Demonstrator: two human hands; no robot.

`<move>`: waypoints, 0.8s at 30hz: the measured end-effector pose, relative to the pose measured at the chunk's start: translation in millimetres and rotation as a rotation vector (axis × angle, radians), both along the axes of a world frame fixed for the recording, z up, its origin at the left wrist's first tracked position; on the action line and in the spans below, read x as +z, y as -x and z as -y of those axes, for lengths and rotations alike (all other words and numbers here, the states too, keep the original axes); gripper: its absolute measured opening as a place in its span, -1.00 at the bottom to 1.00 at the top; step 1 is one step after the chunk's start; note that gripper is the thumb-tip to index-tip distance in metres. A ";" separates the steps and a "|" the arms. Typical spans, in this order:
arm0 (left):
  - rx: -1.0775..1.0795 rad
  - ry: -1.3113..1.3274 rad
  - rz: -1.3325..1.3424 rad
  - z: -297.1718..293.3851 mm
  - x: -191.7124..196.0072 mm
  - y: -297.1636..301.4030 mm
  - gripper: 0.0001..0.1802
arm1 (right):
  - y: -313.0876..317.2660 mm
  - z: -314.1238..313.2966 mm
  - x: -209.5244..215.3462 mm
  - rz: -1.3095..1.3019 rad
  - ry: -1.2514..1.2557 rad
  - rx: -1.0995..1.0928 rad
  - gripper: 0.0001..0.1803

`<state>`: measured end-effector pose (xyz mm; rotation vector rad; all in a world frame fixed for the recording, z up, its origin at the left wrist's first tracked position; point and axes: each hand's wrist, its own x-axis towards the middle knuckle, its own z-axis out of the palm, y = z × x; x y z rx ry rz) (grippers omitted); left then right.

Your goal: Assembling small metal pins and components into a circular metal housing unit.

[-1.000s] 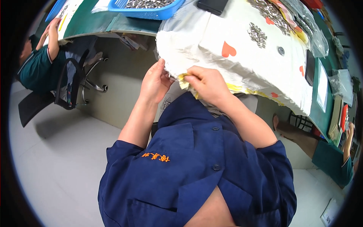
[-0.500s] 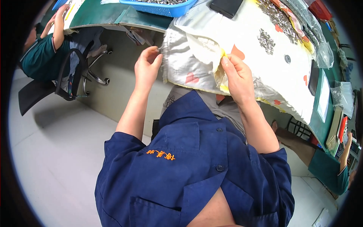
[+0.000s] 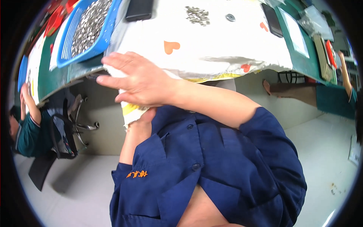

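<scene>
A white cloth (image 3: 223, 45) with orange hearts and a yellow edge covers the tabletop in front of me, and its near-left corner hangs over the table's edge. My right hand (image 3: 145, 81) reaches across to the left and lies over that corner, palm down, fingers spread. Below it, my left hand (image 3: 145, 119) is mostly hidden by the cloth and my right hand; only its wrist and base show, so its fingers cannot be made out. On the cloth lie a small pile of short metal pieces (image 3: 197, 16) and a grey disc with a hole (image 3: 230, 17).
A blue basket (image 3: 64, 62) full of small metal pieces stands at the left, beside a dark phone (image 3: 139, 10). Another dark phone (image 3: 272, 20) lies to the right. One person sits at the far left near a black chair (image 3: 64, 132); another is at the far right.
The view has swung left. My right hand has let go of the cloth's yellow edge and crossed leftward over the corner. My left hand has gone beneath it.
</scene>
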<state>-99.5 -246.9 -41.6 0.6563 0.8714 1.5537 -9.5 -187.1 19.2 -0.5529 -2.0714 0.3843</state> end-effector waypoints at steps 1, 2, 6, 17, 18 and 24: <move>-0.021 0.024 0.080 3.5 5.3 -0.1 -0.52 | 7.2 -0.7 -5.7 0.142 -0.049 -0.056 -0.45; -0.042 0.050 0.162 13.2 12.2 -2.3 -0.49 | 9.1 -1.4 -11.6 0.163 -0.044 -0.071 -0.43; -0.117 0.099 0.378 7.1 27.7 -13.7 -0.27 | 1.0 -1.3 -18.6 0.201 0.032 -0.041 -0.38; -0.085 -0.085 0.270 -5.6 25.8 -14.4 -0.28 | -24.5 18.7 -22.5 0.294 0.322 0.157 -0.43; -0.092 -0.080 0.283 -5.7 28.0 -14.4 -0.28 | -25.4 14.8 -23.0 0.280 0.314 0.140 -0.49; -0.091 -0.030 0.370 -5.5 48.6 -17.1 -0.28 | -27.4 1.2 -30.0 0.334 0.216 0.044 -0.53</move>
